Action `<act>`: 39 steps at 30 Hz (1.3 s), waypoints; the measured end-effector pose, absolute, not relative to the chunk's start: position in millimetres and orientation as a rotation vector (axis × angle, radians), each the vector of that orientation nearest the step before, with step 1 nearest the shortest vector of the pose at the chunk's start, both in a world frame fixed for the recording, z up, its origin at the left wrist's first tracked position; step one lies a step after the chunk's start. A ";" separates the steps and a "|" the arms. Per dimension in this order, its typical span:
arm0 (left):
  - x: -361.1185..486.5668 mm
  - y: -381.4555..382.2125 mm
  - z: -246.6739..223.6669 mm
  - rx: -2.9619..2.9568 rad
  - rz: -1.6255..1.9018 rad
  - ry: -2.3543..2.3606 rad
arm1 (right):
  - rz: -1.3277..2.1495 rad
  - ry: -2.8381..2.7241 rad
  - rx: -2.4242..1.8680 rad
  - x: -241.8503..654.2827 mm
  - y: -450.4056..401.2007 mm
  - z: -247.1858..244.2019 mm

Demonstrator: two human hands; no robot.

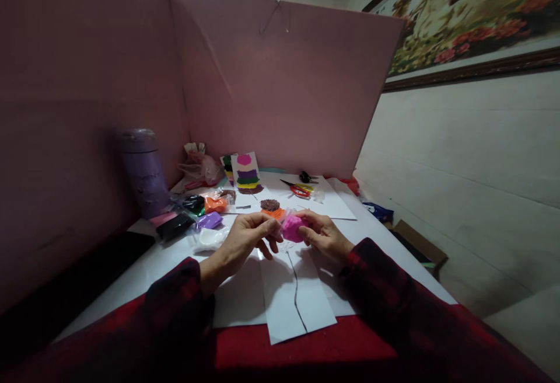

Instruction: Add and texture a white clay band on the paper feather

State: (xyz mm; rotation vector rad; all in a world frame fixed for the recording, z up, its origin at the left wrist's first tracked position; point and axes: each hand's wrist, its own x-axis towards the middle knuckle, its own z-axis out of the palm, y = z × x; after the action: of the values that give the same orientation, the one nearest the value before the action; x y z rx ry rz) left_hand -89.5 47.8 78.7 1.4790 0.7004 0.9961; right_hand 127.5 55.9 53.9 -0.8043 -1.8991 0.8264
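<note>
A bright pink lump (294,229) in a clear wrapper is held up between my hands. My right hand (324,234) has its thumb and fingers closed on the lump's right side. My left hand (251,237) pinches the clear wrapper at the lump's left edge. Below them lies a white card (284,307) with a dark wavy line running down it. Just behind my hands, brown and orange textured patches (270,204) show at the card's upper part, partly hidden by my fingers.
A purple bottle (146,176) stands at the left. Bagged black, orange and purple lumps (210,220) lie nearby. Farther back are a card with coloured bands (245,164) and red-handled scissors (300,191). An open cardboard box (422,243) is at the right.
</note>
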 end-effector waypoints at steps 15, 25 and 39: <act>-88.4 50.6 74.0 1.449 0.989 0.684 | 0.815 -1.929 -0.821 129.6 56.3 52.9; -88.3 48.1 74.9 1.486 0.967 0.689 | 0.812 -1.938 -0.777 128.8 55.2 54.4; -88.8 46.7 77.7 1.641 0.918 0.743 | 0.727 -1.978 -0.803 129.2 54.4 54.8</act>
State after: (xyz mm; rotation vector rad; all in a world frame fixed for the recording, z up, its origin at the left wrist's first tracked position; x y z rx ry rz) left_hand -88.8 46.7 77.7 1.6414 0.7426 0.9181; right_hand 129.2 54.4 54.8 -0.8027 -1.9777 0.7268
